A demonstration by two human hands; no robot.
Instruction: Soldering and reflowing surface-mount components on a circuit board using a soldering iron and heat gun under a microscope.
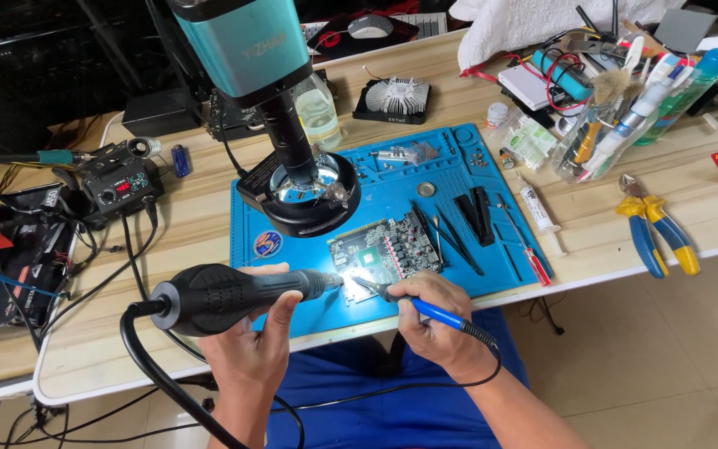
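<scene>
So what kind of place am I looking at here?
Likely an electronics repair bench: a circuit board on a blue work mat, a microscope overhead, and a soldering station beside it.

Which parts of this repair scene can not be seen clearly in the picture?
All in the head view:
- Where the hot air handle nozzle and the blue soldering iron tip meet the circuit board: washed out by glare.
- Left hand fingers: partly hidden behind the handle.
- Microscope top: cut off by the upper edge.
- Board components: too small to identify.
</scene>
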